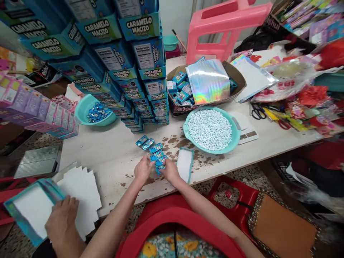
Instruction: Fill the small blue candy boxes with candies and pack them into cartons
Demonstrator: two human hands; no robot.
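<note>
Several small blue packs (156,155) lie in a short column on the white table, between my two hands. My left hand (143,167) is closed at the column's left side, its fingertips against a pack. On the right, my right hand (170,169) has its thumb and fingers closed on the lowest packs. Two more blue packs (145,142) rest just beyond, up and to the left. Beside my right hand lies a flat open blue box (185,165) with a white inside.
Tall stacks of blue boxes (139,96) stand behind. A teal bowl of white candies (211,129), a carton of blue packs (172,107) and a scale (248,136) are to the right. At lower left, another person's hand (63,215) touches flat card sheets (82,197).
</note>
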